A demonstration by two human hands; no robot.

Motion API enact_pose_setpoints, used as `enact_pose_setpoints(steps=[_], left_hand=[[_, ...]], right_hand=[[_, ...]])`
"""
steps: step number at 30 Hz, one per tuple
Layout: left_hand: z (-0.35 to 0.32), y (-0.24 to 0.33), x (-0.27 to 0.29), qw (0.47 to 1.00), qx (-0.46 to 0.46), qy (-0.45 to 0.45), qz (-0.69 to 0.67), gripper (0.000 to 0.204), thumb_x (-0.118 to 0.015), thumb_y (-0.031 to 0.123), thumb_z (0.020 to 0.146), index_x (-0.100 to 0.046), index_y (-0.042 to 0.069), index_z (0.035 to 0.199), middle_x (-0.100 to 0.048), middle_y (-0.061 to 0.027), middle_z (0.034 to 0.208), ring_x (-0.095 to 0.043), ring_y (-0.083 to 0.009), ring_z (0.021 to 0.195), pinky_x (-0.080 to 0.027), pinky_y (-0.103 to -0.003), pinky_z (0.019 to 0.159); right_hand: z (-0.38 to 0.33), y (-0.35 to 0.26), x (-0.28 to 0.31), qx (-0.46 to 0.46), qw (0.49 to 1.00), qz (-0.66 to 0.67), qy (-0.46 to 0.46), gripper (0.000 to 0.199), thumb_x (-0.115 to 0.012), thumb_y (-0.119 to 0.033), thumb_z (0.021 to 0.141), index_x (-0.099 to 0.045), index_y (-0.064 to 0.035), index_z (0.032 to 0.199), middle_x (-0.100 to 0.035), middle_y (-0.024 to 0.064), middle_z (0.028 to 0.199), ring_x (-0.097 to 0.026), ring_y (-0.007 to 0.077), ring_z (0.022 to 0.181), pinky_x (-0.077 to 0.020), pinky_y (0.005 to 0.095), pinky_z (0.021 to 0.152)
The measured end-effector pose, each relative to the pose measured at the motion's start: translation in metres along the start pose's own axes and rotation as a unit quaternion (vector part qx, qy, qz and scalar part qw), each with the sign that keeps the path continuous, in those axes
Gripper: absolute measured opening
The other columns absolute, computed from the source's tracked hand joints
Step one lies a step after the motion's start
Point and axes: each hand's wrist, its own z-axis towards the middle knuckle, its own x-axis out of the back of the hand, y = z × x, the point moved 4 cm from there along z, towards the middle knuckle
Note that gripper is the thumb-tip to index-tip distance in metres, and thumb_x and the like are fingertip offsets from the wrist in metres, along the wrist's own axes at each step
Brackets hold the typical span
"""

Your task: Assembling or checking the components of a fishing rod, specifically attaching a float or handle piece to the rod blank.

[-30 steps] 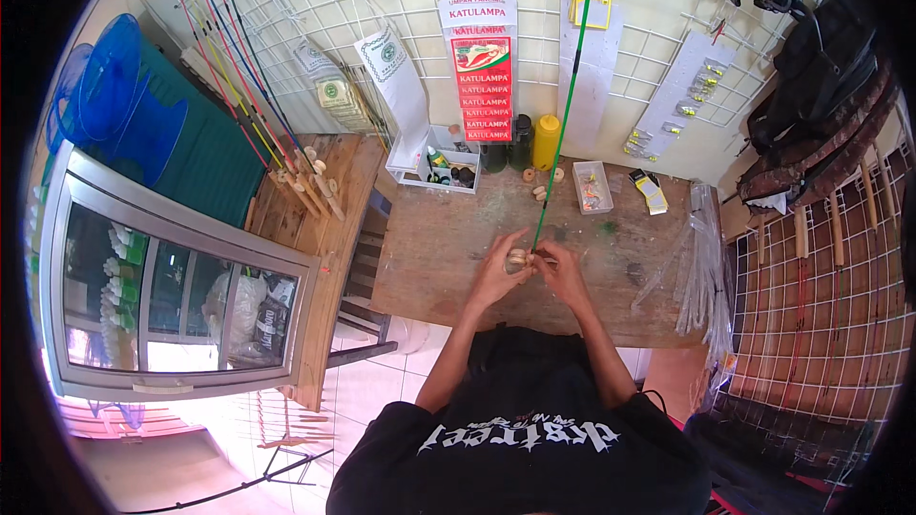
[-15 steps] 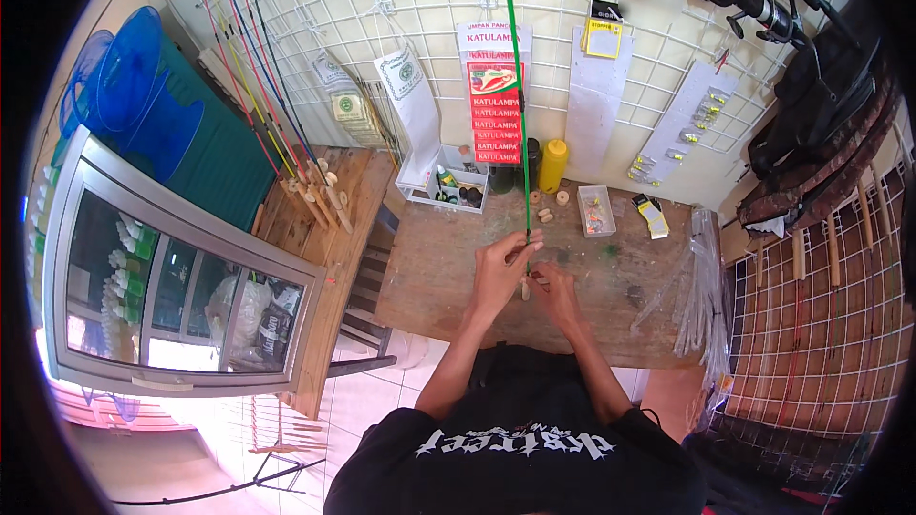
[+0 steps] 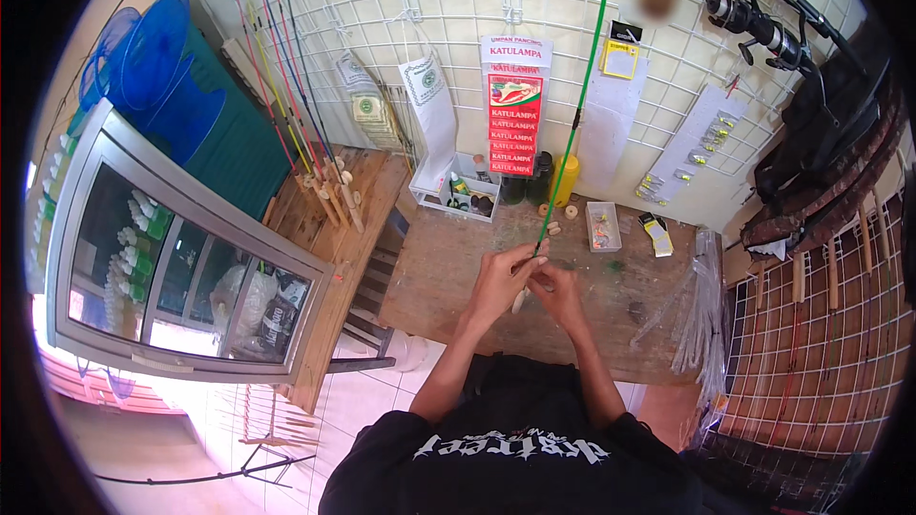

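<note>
A thin green fishing rod (image 3: 593, 43) rises from my hands and leans to the right toward its top. My left hand (image 3: 501, 278) is closed in a pinch around the rod's lower part. Just to its right, my right hand (image 3: 560, 294) has its fingertips pinched together against the rod's bottom section, touching the left fingers. What lies between the right fingertips is hidden. Below the fingers pokes out a pale, wood-coloured butt end (image 3: 520, 301).
On the wooden table (image 3: 448, 277) stand a white organizer box (image 3: 458, 206), a yellow bottle (image 3: 566, 181), small wooden rings (image 3: 571, 212), a clear box of small parts (image 3: 602, 227) and plastic sleeves (image 3: 701, 310). Behind, a white wire grid (image 3: 439, 10) carries hanging packets.
The rod has gone from nearly upright to tilted rightward at its top. My hands stay together at its lower end, and the whole view has shifted slightly.
</note>
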Motion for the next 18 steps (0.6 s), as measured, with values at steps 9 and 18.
enact_pose_setpoints(steps=[9,18], left_hand=[[-0.013,-0.004,0.027,0.994,-0.001,0.102,-0.027,0.02,-0.068,0.003,0.079,-0.065,-0.001,0.098,-0.067,-0.0129,0.093,-0.067,-0.0188,0.081,-0.054,-0.03,0.068],[-0.014,-0.011,0.06,0.989,-0.009,0.149,-0.005,0.017,-0.068,0.002,0.077,-0.065,-0.001,0.094,-0.064,-0.0123,0.087,-0.067,-0.0198,0.079,-0.053,-0.03,0.068]], right_hand=[[0.005,-0.009,-0.024,-0.024,0.998,0.059,0.012,0.019,-0.063,0.003,0.08,-0.064,0.006,0.098,-0.069,0.0142,0.084,-0.067,0.0168,0.08,-0.0549,0.0294,0.072],[0.024,-0.025,-0.056,-0.006,0.999,0.038,0.006,0.019,-0.063,0.002,0.08,-0.063,0.0055,0.099,-0.069,0.0155,0.086,-0.067,0.0177,0.08,-0.0563,0.0296,0.067]])
